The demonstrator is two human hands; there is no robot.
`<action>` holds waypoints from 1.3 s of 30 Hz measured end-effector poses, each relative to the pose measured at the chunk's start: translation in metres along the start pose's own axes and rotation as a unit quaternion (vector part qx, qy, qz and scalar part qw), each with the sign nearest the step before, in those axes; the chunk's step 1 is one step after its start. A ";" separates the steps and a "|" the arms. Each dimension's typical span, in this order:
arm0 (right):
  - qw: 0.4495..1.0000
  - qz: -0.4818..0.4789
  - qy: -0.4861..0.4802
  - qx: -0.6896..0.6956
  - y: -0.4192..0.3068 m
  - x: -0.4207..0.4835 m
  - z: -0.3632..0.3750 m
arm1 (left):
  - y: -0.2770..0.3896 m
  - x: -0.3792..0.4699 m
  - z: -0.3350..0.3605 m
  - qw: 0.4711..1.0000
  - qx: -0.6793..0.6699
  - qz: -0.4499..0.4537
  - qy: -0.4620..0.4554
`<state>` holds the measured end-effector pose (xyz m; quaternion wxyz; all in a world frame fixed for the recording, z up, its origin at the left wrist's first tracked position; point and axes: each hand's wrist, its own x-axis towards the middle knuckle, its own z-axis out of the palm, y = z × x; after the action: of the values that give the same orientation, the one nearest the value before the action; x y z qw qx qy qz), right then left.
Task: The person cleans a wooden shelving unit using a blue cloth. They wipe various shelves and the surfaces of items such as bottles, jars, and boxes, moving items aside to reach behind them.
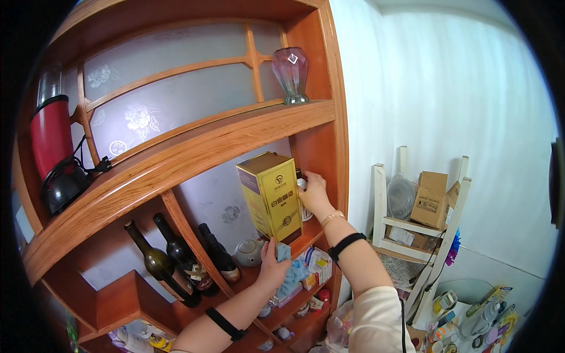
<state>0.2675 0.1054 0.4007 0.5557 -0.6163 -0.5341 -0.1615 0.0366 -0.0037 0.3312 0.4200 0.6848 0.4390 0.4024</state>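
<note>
In the right compartment of a wooden shelf unit, a tall gold liquor box (279, 200) stands upright near the shelf's front edge. Behind its right side, a white bottle (306, 214) with a dark cap is partly hidden. The fingers of my right hand (314, 194) are around that bottle's upper part. My left hand (273, 266), below the box's lower front, grips a light-blue cloth (291, 278) that hangs over the shelf edge. Just left of this hand sits a small grey-green teapot (248, 253). Dark bottles (223, 260) stand farther left.
Two wine bottles (165, 269) lean in the neighbouring compartment. A faceted glass vase (291, 75) and a red blender (53, 137) occupy the shelf above. Small boxes (318, 264) are on the shelf below. To the right, a white upturned stool (408, 238) holds cardboard boxes beside a cluttered table.
</note>
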 end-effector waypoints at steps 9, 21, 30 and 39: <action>0.970 0.130 -0.203 -0.028 -0.013 0.052 0.019 | 0.032 0.013 -0.006 0.990 -0.109 -0.090 -0.017; 0.988 -0.010 -0.050 0.148 0.005 0.009 0.022 | 0.027 0.036 0.000 0.987 -0.137 -0.085 -0.004; 0.995 -0.020 -0.026 0.099 -0.012 -0.015 -0.082 | 0.017 0.050 0.008 0.970 -0.227 -0.082 -0.037; 0.989 -0.016 -0.062 0.130 -0.028 -0.041 -0.142 | 0.027 0.074 0.034 0.963 -0.248 -0.073 -0.071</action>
<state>0.2842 -0.0416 0.4293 0.5939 -0.5390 -0.5941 -0.0614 0.0962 0.0517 0.3586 0.6349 0.5522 0.3430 0.4176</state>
